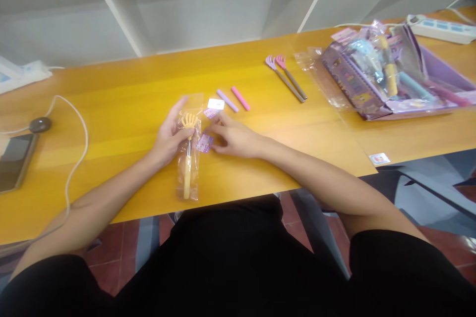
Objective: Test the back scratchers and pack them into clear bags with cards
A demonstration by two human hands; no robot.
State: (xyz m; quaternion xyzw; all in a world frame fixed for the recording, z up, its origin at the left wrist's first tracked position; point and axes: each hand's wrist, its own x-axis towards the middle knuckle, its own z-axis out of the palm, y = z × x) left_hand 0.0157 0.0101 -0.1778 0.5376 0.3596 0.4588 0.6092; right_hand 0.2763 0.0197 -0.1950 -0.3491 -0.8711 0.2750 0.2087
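Note:
My left hand (171, 134) is closed on a yellow back scratcher (187, 178) sealed in a clear plastic bag (196, 168). Its thumb presses over the bag just below the claw-shaped head, and the handle points toward the table's front edge. To the right, my right hand (238, 137) has its fingers curved and apart, with the tips beside a small purple printed card (205, 143); whether they touch it is unclear. Another purple card (211, 113) with a white label (215, 104) lies just above those fingers.
A purple tube (227, 100) and a pink tube (240, 98) lie beyond my right hand. Farther right are purple (284, 79) and pink (292, 77) back scratchers. A purple display box (357, 84) holds several bagged ones. A phone (17, 161) and white cable (86, 133) lie left.

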